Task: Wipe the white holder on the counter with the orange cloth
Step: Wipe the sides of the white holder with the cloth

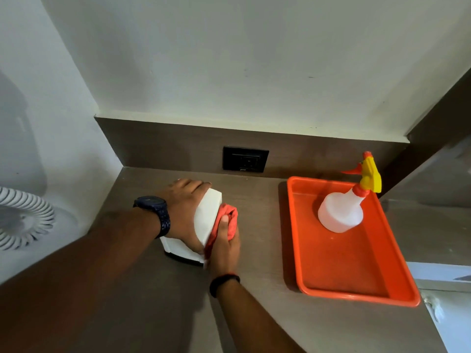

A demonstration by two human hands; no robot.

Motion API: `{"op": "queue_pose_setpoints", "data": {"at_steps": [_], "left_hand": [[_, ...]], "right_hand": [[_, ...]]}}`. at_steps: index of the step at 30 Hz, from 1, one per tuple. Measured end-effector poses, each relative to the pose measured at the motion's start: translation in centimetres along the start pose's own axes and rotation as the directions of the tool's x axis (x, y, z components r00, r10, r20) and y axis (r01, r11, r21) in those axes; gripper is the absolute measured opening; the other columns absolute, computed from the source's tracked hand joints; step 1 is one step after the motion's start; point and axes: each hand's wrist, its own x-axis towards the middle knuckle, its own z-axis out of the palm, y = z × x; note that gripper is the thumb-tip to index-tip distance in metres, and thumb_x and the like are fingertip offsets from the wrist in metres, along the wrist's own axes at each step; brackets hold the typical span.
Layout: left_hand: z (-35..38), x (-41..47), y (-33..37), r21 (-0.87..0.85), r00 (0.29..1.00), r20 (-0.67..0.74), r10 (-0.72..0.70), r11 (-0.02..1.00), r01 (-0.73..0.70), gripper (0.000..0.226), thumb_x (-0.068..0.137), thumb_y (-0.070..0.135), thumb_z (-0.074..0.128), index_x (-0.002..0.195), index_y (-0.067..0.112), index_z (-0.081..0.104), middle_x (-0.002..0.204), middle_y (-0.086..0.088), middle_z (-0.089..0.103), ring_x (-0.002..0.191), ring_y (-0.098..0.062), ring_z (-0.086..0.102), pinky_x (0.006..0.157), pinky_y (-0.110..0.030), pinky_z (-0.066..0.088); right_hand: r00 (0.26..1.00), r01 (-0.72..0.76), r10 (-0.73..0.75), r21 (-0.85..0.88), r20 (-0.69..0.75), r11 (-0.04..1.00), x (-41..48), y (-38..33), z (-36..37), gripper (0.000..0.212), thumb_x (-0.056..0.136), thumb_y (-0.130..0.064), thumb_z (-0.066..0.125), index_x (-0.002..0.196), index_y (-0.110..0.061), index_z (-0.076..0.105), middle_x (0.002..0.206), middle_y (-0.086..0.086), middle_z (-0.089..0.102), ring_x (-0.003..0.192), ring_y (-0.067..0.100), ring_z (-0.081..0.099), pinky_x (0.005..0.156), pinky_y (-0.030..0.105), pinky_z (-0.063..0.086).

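The white holder (207,215) stands on the brown counter (254,225), left of centre. My left hand (184,212), with a dark watch on the wrist, grips the holder from the left and over its top. My right hand (225,247) holds the bunched orange cloth (229,216) pressed against the holder's right side. The holder's lower part shows below my left hand; much of its left face is hidden by that hand.
An orange tray (356,281) lies on the counter to the right, with a white spray bottle (340,212) standing in it. A black wall socket (245,159) sits on the back panel. A white fan (23,220) stands at far left. Walls close in on the left and back.
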Motion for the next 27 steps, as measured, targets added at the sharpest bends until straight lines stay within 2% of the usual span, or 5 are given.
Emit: {"op": "queue_pose_setpoints", "data": {"at_steps": [3,8,18,24,27], "left_hand": [[0.1,0.0,-0.1,-0.029,1.000,0.008,-0.004,1.000,0.004,0.139,0.023,0.085,0.063,0.138,0.025,0.016,0.142,0.000,0.039,0.126,-0.022,0.035,0.104,-0.043,0.038],[0.2,0.0,-0.1,-0.047,1.000,0.007,-0.017,0.999,0.018,0.141,0.014,0.091,0.059,0.134,0.028,0.019,0.138,0.003,0.042,0.123,-0.022,0.038,0.103,-0.042,0.038],[-0.5,-0.2,0.1,-0.043,0.998,0.058,-0.039,0.998,0.041,0.148,0.014,0.091,0.059,0.139,0.026,0.012,0.146,0.002,0.034,0.129,-0.022,0.030,0.107,-0.044,0.034],[-0.5,0.1,0.2,0.018,0.999,0.043,-0.001,1.000,0.001,0.139,0.015,0.092,0.056,0.133,0.026,0.025,0.136,0.004,0.043,0.118,-0.021,0.040,0.104,-0.043,0.036],[-0.6,-0.1,0.3,-0.005,0.998,0.047,-0.033,0.999,0.034,0.145,0.013,0.089,0.059,0.136,0.024,0.019,0.141,0.003,0.039,0.123,-0.022,0.036,0.105,-0.043,0.036]], "right_hand": [[0.997,-0.070,0.070,0.013,-0.037,0.997,-2.2,1.6,-0.3,0.030,0.075,-0.081,0.046,0.097,-0.062,0.055,0.110,-0.002,0.068,0.083,0.020,0.071,0.048,0.037,0.059],[0.984,0.160,-0.164,-0.059,-0.069,0.985,0.0,-2.1,0.9,0.055,0.086,-0.065,0.038,0.117,-0.029,0.065,0.120,0.003,0.070,0.115,0.020,0.063,0.104,0.049,0.049],[0.998,-0.026,0.022,-0.053,-0.062,0.998,0.6,0.3,0.7,0.050,0.088,-0.062,0.042,0.126,-0.034,0.058,0.129,0.005,0.065,0.119,0.028,0.060,0.105,0.053,0.048],[0.979,0.169,-0.180,-0.111,-0.096,0.979,2.1,-3.5,2.0,0.049,0.090,-0.054,0.044,0.125,-0.025,0.063,0.124,0.003,0.068,0.116,0.021,0.061,0.107,0.047,0.046],[0.991,0.050,-0.064,-0.121,-0.118,0.991,2.9,-2.9,1.8,0.045,0.096,-0.048,0.041,0.128,-0.024,0.062,0.129,0.005,0.066,0.122,0.026,0.058,0.110,0.047,0.042]]}}
